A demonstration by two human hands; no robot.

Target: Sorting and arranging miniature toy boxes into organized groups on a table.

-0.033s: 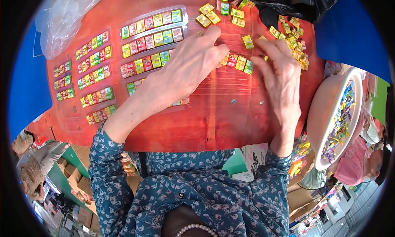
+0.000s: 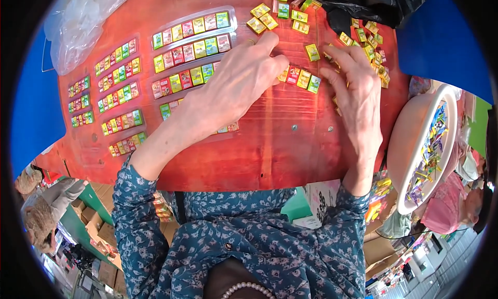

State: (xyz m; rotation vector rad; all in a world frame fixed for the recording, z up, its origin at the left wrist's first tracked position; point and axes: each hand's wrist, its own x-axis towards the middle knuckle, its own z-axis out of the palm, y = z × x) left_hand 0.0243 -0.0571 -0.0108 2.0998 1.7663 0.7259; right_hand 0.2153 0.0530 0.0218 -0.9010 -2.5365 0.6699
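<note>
My left hand (image 2: 241, 78) lies flat over the red wooden board (image 2: 270, 153), its fingertips resting at a short row of small square packets (image 2: 302, 79) in red, yellow and green. It partly covers clear plastic trays (image 2: 189, 42) that hold rows of the same packets. To the right of that row is my right hand (image 2: 358, 99), with its fingers spread. Its fingertips touch loose packets by a scattered pile (image 2: 371, 44). Neither hand visibly grips anything.
More filled trays (image 2: 116, 86) line the board's left side. A clear plastic bag (image 2: 83, 18) lies at the top left and a black bag (image 2: 363, 3) at the top right. A white bowl (image 2: 410, 138) of colourful wrappers stands to the right. Cardboard boxes sit below.
</note>
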